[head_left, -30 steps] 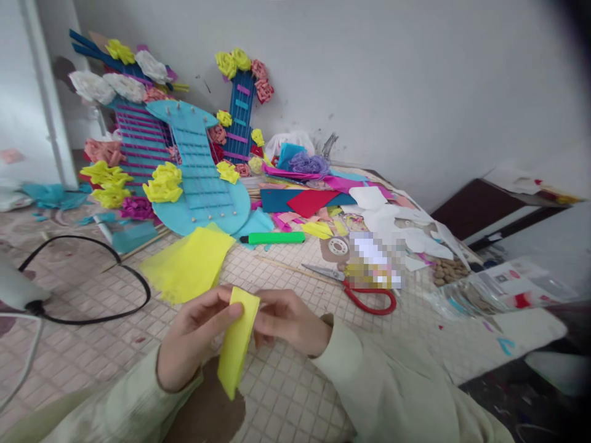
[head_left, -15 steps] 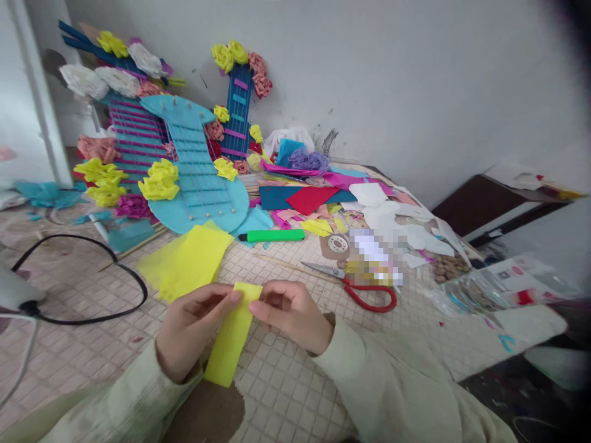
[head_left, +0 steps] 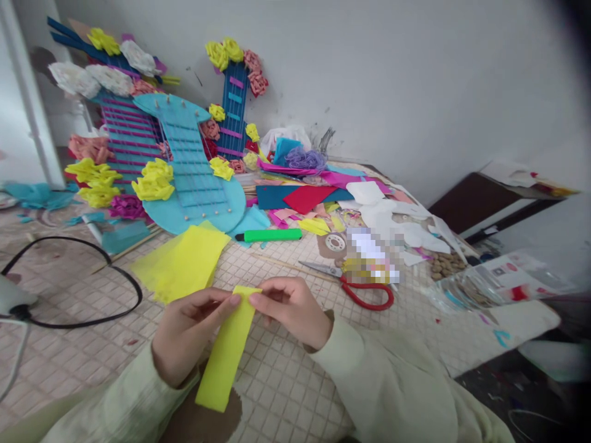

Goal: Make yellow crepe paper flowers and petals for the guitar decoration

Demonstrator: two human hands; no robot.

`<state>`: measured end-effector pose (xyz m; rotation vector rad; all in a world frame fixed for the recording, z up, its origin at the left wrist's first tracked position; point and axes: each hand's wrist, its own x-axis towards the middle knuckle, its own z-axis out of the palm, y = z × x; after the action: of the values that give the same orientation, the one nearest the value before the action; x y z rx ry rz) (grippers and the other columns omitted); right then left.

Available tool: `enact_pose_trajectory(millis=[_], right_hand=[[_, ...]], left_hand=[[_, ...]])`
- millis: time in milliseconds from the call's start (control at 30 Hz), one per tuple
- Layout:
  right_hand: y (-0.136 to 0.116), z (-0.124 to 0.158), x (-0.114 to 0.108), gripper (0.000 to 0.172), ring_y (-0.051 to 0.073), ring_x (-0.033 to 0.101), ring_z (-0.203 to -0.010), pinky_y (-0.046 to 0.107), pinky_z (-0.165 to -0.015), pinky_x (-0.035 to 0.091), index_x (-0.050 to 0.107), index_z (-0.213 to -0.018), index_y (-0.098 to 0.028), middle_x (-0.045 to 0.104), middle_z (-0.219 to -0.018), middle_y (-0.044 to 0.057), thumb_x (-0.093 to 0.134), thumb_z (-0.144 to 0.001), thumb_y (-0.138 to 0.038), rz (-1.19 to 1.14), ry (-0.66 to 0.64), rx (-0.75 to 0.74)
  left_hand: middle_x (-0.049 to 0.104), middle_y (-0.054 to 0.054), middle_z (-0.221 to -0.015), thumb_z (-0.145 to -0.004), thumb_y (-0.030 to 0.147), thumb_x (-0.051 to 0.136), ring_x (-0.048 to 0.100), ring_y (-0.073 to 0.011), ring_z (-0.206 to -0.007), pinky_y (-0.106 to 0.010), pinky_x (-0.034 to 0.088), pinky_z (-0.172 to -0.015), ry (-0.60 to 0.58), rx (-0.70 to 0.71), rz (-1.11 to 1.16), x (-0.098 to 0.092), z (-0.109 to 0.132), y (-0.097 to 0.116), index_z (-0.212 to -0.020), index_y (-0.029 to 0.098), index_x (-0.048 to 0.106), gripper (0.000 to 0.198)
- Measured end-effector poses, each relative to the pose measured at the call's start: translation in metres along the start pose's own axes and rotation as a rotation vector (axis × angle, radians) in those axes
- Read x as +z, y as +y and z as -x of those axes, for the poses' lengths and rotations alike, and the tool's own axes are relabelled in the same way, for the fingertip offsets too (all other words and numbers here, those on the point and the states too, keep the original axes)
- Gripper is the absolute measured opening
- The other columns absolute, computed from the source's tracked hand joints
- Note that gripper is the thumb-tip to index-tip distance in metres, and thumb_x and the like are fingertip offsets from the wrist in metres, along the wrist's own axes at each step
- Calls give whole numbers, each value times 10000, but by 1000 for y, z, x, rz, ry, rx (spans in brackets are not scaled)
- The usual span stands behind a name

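Observation:
A long yellow paper strip (head_left: 225, 357) hangs in front of me over the tiled floor. My left hand (head_left: 187, 332) pinches its top edge from the left, fingers closed on the paper. From the right, my right hand (head_left: 290, 307) pinches the same top edge, fingertips almost meeting those of the left. The strip's lower end droops toward my lap. Just beyond the hands lies a sheet of yellow tissue paper (head_left: 182, 261).
Red-handled scissors (head_left: 357, 286) and a green marker (head_left: 270, 235) lie ahead. A blue craft frame with paper flowers (head_left: 184, 166) leans on the wall. Coloured paper scraps (head_left: 323, 197) pile at the back right. A black cable (head_left: 92, 295) loops at the left.
Both hands have stayed on the strip's top edge. The strip has unfolded and now hangs longer and flatter, its lower end swung toward the left.

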<state>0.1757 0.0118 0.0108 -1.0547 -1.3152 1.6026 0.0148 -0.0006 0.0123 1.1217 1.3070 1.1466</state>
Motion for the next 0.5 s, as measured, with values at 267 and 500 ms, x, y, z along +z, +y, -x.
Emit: enact_pose_trajectory(millis=[267,500], right_hand=[[1,-2,-2,179,46,471,-434,176,-413,385,608,-669,-131,571,-600,-14,650,-712,-300,-16,-8,0],[-2,-2,-3,219,40,451,-422,162,-378,355,611,-741,-152,549,-609,-33,682,-680,-350,-32,56,-13]], left_hand=[[676,-2,-513,-560,372,709,553,-102,-445,-141,428,-394,-89,-16,-29,-1,-2,4,-600,242,738,139],[712,3,-565,-707,339,625,624,-139,-452,-175,486,-390,-12,373,-351,-7,-2,-2,-659,231,731,159]])
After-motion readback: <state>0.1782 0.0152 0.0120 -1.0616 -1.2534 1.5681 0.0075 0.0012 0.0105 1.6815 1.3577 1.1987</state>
